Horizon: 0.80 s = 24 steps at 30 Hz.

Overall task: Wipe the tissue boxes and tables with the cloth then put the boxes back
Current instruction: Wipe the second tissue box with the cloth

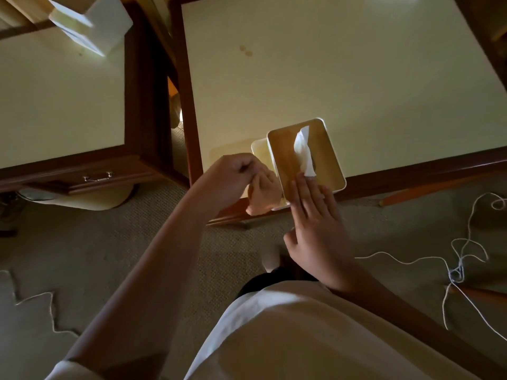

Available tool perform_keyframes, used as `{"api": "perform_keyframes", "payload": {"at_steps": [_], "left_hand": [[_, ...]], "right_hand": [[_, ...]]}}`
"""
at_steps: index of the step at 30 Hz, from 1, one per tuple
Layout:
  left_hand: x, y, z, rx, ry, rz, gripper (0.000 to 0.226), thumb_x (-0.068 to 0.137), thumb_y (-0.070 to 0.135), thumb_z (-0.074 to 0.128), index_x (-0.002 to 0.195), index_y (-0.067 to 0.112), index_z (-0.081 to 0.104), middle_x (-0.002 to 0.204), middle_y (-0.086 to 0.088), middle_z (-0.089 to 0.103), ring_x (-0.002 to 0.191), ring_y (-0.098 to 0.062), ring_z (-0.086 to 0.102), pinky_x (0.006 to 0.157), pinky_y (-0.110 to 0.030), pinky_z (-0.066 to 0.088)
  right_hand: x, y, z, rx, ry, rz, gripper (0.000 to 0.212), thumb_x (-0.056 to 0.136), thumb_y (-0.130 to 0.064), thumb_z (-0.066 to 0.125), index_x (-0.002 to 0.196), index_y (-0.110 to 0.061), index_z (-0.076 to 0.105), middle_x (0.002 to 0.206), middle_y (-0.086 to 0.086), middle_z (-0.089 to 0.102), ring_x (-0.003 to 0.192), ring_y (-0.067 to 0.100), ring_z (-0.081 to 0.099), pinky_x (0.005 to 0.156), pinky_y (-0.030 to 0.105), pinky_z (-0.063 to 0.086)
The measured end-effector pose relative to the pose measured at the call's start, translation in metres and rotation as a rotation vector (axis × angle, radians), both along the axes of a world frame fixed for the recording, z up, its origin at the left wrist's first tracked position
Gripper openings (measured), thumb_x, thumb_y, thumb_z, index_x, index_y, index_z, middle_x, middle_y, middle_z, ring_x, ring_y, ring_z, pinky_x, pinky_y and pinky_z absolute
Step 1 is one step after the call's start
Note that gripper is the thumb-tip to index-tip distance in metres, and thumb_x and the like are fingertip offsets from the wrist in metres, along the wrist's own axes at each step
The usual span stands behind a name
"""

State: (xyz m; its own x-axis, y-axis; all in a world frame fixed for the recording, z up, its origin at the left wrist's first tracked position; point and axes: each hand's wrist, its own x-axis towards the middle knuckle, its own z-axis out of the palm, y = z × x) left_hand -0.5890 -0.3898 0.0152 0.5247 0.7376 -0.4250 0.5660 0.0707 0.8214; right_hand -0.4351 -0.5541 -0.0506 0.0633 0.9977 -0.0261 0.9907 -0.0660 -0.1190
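**Item 1 – tissue box** [285,152]. White body, wood-toned top, one tissue [303,149] standing out of the slot. It sits on the right table [356,91] at the near edge, close to the near-left corner, and its near end looks level with or slightly past the rim.

**Item 2 – cloth** [264,193]. Peach-coloured and bunched, pressed against the left side of the box.

**Item 3 – left hand** [233,174]. Fingers curled into a tight fist around the cloth.

**Item 4 – right hand** [318,223]. Fingers straight and together, laid flat on the near end of the box top. The fingertips touch the foot of the tissue, and the hand grips nothing.

**Item 5 – second tissue box** [93,23]. It stands at the far side of the left table [55,105], well apart from both hands.

**Item 6 – stains** [246,50]. Two small brown marks on the far-left part of the right table.

**Item 7 – string** [461,259]. It lies loose and tangled on the carpet to the right.

**Hazards, as judged:**
- The box is near the rim, so a sideways push from the cloth, or a slip of the flat hand bracing it, could tip it to the floor.
- The fingertips could drag or crease the tissue.
- A wet cloth could dampen the tissue.
- The stains are far from the hands – easily missed.
- The string could snag a foot.
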Motion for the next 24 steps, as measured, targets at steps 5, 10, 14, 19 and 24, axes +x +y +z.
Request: {"api": "perform_keyframes", "payload": {"at_steps": [5, 10, 14, 19, 24], "left_hand": [[-0.019, -0.008, -0.003, -0.539, -0.428, 0.575, 0.046, 0.091, 0.057, 0.067, 0.099, 0.012, 0.070, 0.099, -0.004, 0.074, 0.096, -0.019, 0.073, 0.083, -0.041, 0.063], [-0.029, -0.021, -0.022, -0.441, -0.435, 0.496, 0.031, 0.090, 0.029, 0.079, 0.103, 0.007, 0.061, 0.099, -0.016, 0.068, 0.098, -0.034, 0.069, 0.078, -0.044, 0.058], [-0.031, -0.034, -0.030, -0.292, -0.405, 0.583, 0.035, 0.084, 0.003, 0.080, 0.113, 0.006, 0.061, 0.117, -0.020, 0.074, 0.111, -0.037, 0.073, 0.084, -0.051, 0.062], [-0.015, -0.051, -0.020, -0.006, -0.475, 0.524, 0.026, 0.094, -0.012, 0.066, 0.117, -0.002, 0.057, 0.099, -0.015, 0.074, 0.092, -0.023, 0.074, 0.076, -0.039, 0.064], [0.007, -0.061, -0.045, 0.555, 0.005, 0.099, 0.024, 0.100, 0.021, 0.065, 0.123, 0.014, 0.065, 0.115, 0.006, 0.073, 0.112, -0.017, 0.064, 0.084, -0.046, 0.059]], "right_hand": [[0.000, 0.002, -0.001, 0.012, 0.004, 0.000, 0.091, 0.085, -0.033, 0.060, 0.160, 0.003, 0.024, 0.169, 0.021, 0.022, 0.158, 0.034, 0.020, 0.127, 0.054, 0.019], [-0.001, 0.001, -0.007, 0.054, 0.036, -0.001, 0.090, 0.084, -0.027, 0.062, 0.160, 0.003, 0.025, 0.169, 0.021, 0.021, 0.158, 0.035, 0.020, 0.126, 0.056, 0.020], [0.000, 0.000, -0.012, 0.088, 0.034, 0.005, 0.087, 0.085, -0.024, 0.059, 0.161, 0.003, 0.024, 0.170, 0.021, 0.020, 0.158, 0.035, 0.017, 0.127, 0.056, 0.019], [-0.001, 0.000, -0.015, 0.129, 0.043, -0.001, 0.086, 0.084, -0.018, 0.061, 0.160, 0.003, 0.026, 0.170, 0.020, 0.020, 0.159, 0.034, 0.017, 0.127, 0.055, 0.018], [0.000, 0.000, -0.018, 0.144, 0.053, -0.001, 0.085, 0.083, -0.016, 0.061, 0.159, 0.003, 0.028, 0.169, 0.020, 0.022, 0.158, 0.034, 0.018, 0.127, 0.056, 0.019]]}}
